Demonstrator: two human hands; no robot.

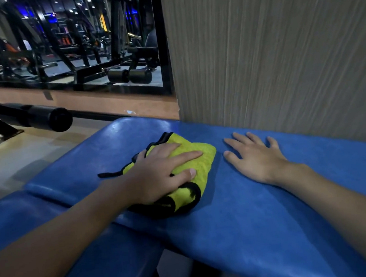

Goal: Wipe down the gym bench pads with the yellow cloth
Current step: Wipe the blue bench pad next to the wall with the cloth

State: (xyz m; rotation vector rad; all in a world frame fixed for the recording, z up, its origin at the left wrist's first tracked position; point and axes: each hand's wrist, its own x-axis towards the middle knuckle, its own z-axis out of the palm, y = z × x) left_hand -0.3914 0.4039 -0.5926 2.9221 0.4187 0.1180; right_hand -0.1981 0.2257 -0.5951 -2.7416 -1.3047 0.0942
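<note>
1. Left forearm [54, 253] and right forearm [354, 210] come in from the bottom edge. Both cross the blue bench pad [255, 232], which is the surface being wiped. A lower pad [17, 223] sits to its left across a narrow gap.
2. On the left hand [158, 174] the grip is clamped on the yellow cloth [199, 157]. The thumb hooks its near edge and the fingers drape over the wad, pressing it onto the surface.
3. The right hand [256, 160] lies flat with fingers straight and spread. It holds nothing and sits just beside the cloth, on its right.
4. The wad lies lengthwise along the left index finger, pointing right and slightly away. A rightward stroke would likely meet the right hand first. The broad near stretch of the pad looks freer.
5. No writing or brand can be read. The cloth shows only black trim. The dark gym machines [66, 49] at far left seem to be a mirror reflection, too dim for labels.
</note>
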